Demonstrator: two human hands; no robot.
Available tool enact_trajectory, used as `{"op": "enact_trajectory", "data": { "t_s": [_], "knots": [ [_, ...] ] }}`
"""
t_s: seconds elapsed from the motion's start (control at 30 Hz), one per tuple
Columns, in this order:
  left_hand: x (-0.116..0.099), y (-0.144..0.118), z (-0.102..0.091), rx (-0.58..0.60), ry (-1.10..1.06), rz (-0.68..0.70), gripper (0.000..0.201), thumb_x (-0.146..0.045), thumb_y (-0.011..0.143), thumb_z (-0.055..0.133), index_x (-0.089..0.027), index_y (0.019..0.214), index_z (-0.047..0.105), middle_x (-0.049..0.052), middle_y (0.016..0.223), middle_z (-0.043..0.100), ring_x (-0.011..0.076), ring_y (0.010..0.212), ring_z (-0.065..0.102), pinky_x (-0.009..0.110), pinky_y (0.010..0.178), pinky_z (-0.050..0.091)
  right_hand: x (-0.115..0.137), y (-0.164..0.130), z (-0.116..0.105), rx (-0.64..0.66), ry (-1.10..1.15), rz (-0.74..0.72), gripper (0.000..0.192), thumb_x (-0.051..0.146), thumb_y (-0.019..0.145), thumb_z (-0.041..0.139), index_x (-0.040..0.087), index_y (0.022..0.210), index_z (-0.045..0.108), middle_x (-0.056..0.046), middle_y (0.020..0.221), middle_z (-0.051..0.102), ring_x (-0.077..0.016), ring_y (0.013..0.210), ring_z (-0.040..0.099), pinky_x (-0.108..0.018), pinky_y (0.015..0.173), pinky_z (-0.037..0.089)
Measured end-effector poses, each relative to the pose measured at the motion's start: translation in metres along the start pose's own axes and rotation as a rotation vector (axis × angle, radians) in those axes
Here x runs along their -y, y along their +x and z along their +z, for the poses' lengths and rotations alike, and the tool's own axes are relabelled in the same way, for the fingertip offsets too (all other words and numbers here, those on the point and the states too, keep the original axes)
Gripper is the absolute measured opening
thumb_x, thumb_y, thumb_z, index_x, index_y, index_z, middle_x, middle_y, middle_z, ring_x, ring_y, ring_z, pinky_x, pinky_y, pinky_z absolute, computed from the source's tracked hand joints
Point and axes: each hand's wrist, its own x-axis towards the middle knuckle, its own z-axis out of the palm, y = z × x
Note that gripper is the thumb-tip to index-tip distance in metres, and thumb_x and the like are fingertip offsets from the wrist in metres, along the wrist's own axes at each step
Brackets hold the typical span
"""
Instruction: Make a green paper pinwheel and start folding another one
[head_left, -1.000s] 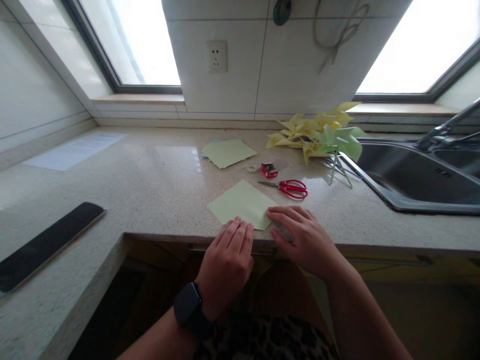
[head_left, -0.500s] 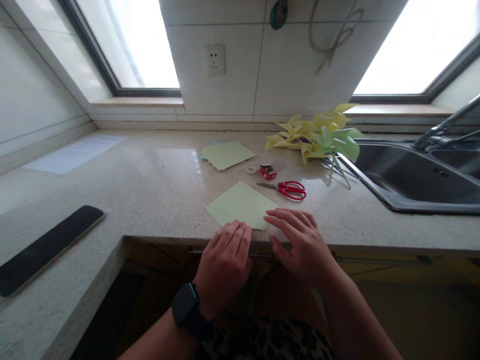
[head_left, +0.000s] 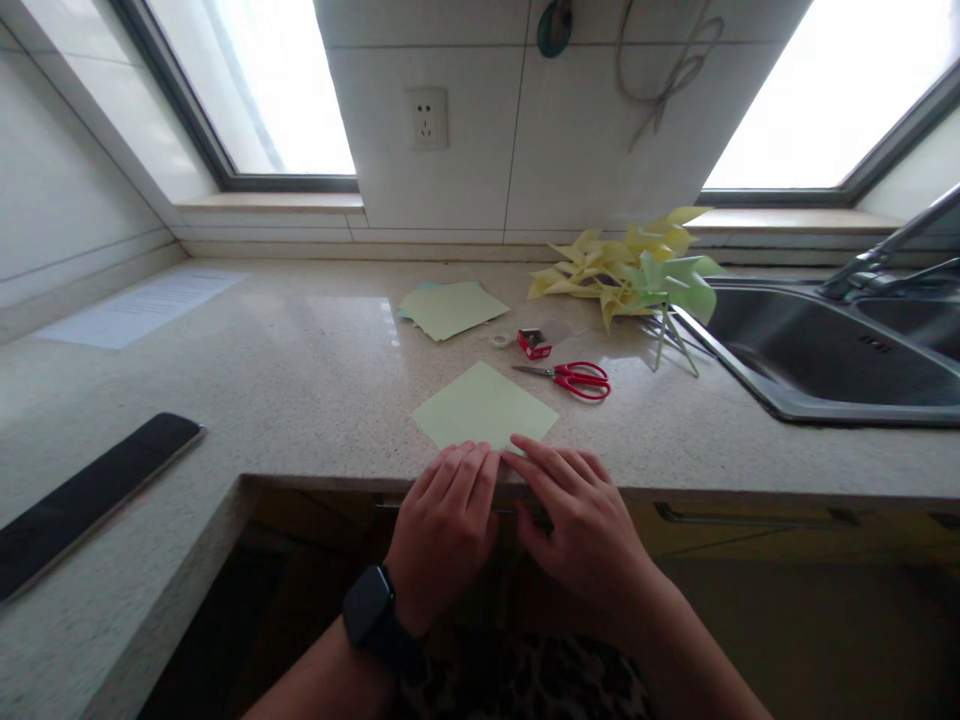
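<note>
A pale green paper lies flat near the counter edge. The left hand and right hand press flat, fingers extended, on its near corner, gripping nothing. Red scissors lie just behind.

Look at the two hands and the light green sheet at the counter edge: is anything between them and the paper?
Nothing visible. The left hand and right hand both rest fingertips directly on the green sheet; the scissors lie apart, beyond it.
</note>
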Motion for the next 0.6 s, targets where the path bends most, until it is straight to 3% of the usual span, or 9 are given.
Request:
{"op": "enact_trajectory", "data": {
  "t_s": [0.6],
  "knots": [
    [-0.0004,0.0041,0.0031,0.013,0.019,-0.019,0.047,-0.016,0.093,0.055,-0.007,0.139,0.051,0.017,0.128,0.062,0.0312,0.123,0.055,0.049,0.108,0.048,0.0049,0.0053,0.0041,-0.001,-0.076,0.051,0.049,0.024,0.089,0.057,0.023,0.138,0.057,-0.006,0.143,0.059,-0.03,0.114,0.057,-0.051,0.097,0.04]
  ]
}}
